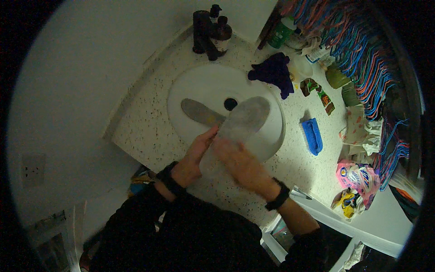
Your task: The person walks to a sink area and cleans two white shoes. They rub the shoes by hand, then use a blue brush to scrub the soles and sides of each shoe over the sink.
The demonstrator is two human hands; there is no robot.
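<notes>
Over the white sink basin (200, 79), my left hand (197, 151) grips the near end of a grey shoe insole (249, 114). My right hand (238, 165) is motion-blurred against the near part of that insole; whether its fingers hold anything cannot be made out. A second grey insole (200, 112) lies in the basin, its right end hidden behind the held one. The dark drain opening (230, 104) shows between the two. To the right, a blue plastic piece with an oblong hollow (312, 136) rests on the speckled counter (142, 132).
A black faucet (203, 34) and a dark pump bottle (222, 30) stand behind the basin. A dark purple cloth (273, 73) lies by the rim. Many coloured hangers (367, 68), a printed wrapper (323, 97) and a pink pouch (358, 180) crowd the right.
</notes>
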